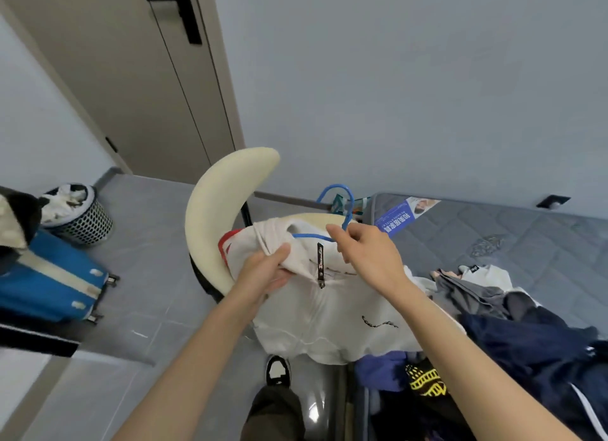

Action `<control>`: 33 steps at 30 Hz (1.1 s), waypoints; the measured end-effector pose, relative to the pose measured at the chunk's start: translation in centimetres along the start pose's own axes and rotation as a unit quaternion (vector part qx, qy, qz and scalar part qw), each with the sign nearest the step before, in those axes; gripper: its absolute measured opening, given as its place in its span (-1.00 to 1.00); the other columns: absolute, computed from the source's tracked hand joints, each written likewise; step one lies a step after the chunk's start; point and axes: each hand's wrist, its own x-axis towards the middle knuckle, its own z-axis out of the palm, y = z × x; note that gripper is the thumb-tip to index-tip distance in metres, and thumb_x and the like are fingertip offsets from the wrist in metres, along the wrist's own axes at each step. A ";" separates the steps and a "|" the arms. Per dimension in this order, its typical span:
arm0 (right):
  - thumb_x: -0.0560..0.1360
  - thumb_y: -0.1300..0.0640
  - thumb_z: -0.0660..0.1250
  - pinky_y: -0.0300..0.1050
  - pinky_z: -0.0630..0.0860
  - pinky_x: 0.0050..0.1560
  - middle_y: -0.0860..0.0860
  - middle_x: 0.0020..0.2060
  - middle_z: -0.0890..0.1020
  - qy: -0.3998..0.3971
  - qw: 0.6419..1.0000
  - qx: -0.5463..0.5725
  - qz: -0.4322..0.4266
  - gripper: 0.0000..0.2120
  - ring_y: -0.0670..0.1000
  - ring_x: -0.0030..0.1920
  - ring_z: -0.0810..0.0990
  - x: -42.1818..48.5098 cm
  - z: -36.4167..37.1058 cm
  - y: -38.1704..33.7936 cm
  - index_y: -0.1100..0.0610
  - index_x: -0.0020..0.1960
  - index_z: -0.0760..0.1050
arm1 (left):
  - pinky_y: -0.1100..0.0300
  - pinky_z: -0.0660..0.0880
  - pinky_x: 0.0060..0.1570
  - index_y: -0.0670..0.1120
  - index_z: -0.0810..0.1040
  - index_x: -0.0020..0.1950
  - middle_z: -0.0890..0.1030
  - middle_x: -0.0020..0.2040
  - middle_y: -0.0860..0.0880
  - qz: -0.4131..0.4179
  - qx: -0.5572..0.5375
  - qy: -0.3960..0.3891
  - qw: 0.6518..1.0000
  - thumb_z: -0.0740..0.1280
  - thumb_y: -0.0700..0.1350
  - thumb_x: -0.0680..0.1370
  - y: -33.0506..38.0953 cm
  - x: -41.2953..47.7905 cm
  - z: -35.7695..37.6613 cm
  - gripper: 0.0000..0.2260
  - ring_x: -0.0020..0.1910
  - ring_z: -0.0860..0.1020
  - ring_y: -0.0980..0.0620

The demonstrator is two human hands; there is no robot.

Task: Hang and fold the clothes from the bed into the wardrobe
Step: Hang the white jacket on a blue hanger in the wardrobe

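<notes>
Head view, looking down past both forearms.

- White zip jacket [335, 322]: held up in the air in front of the body, over the near left corner of the mattress [493, 230]. Front faces the camera, zip closed, black pull tag [319, 263] hanging at the collar. Hem hangs down to the mattress edge.
- Blue hanger [311, 236]: one arm is inside the collar opening, the hook stands up above the collar.
- Left hand [266, 269]: fingers curled, grasping a bunch of the jacket's collar and shoulder cloth.
- Right hand [365, 253]: thumb and fingers pinch the hanger at its neck, just below the hook.
- Pile of clothes [526, 335]: lies along the near edge of the mattress, dark blue, grey and white pieces mixed; the jacket's right side touches it.
- Cream chair [223, 203]: on the floor [148, 259] just behind the jacket. A red strip shows between chair and jacket; cannot tell what it is.
- Blue suitcase [49, 276]: lying flat at the left, with a mesh basket [82, 217] behind it, filled with cloth.
- Door [148, 78]: closed, at the far left.
- One black-and-white shoe [278, 370] below the jacket hem.
</notes>
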 end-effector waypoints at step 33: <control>0.59 0.01 0.26 -0.30 0.23 -0.44 0.02 -0.34 0.44 -0.367 0.868 0.119 -0.312 -0.67 -0.08 -0.47 0.25 -37.3 12.2 -31.8 0.08 -0.29 0.27 | 0.13 0.51 -0.17 -0.12 0.55 -0.11 0.61 -0.16 -0.12 0.218 -0.051 0.497 0.839 0.17 -0.10 0.63 -7.3 -43.2 -35.5 -0.78 -0.28 0.58 -0.02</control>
